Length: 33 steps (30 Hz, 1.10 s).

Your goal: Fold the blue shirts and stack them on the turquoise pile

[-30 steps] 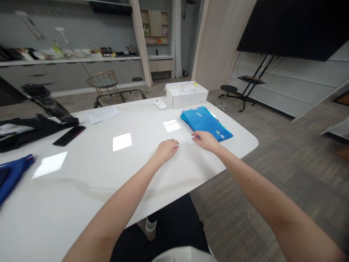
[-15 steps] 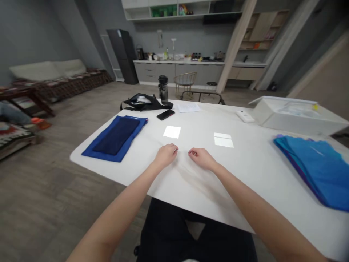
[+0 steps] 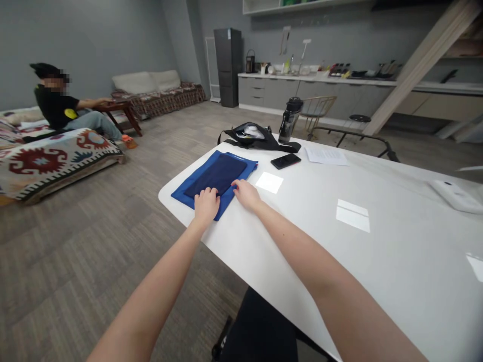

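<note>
A folded dark navy cloth (image 3: 217,173) lies flat on a larger bright blue cloth (image 3: 226,203) at the left end of the white table. My left hand (image 3: 207,205) rests at the navy cloth's near edge, its fingers curled over the fabric. At the right edge of the same cloth is my right hand (image 3: 246,194), with thumb and fingertips closed together on it. What lies beneath the fingers of both hands is hidden. The navy cloth remains flat on the blue one.
Behind the cloths on the table (image 3: 302,241) are a black bag (image 3: 252,136), a dark bottle (image 3: 290,119), a phone (image 3: 286,161) and a paper sheet (image 3: 326,156). A white device (image 3: 456,196) lies at the right. A person (image 3: 56,100) sits farther left.
The view has swung left. Both hands have moved from the bare middle of the table to the navy cloth. The blue-teal cloths and white box have left the view.
</note>
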Tool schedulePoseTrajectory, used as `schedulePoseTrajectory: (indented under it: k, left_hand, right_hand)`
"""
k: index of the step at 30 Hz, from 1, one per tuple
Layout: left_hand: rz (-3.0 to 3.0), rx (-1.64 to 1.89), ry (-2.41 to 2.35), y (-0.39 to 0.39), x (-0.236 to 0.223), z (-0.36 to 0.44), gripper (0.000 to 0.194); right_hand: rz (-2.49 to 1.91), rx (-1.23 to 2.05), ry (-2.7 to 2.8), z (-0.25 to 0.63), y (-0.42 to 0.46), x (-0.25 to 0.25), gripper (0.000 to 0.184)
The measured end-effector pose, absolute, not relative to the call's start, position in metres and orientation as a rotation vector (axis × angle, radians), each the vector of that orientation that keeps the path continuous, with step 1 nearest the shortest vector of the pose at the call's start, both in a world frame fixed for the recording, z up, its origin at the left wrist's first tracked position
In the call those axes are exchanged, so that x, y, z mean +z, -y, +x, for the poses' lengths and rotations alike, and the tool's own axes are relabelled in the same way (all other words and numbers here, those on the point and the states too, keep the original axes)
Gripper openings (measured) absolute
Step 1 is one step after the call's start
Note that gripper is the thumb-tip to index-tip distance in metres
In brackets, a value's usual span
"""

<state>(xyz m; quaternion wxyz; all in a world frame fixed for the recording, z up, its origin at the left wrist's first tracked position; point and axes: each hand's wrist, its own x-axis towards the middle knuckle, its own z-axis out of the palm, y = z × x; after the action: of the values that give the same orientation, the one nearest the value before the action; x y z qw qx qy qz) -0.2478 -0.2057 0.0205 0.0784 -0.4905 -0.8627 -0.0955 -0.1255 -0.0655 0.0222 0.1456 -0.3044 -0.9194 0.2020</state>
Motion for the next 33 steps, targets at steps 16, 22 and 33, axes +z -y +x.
schedulePoseTrajectory:
  k: [16,22,33]
  left_hand:
    - [-1.685,-1.027,1.939,0.195,0.052,-0.147,0.011]
    - [-2.081,-1.194,1.750,0.172,0.051,-0.005,0.013]
    - [-2.931,-1.074,1.370,0.170,0.061,0.152,0.018]
  right_hand:
    - [-0.729,0.355,2.308,-0.023,0.084,0.064,0.023]
    - [-0.929,0.394,2.111,0.152,0.110,0.075,0.012]
    - [-1.709,0.411,1.822,0.457,0.159,0.022,0.019]
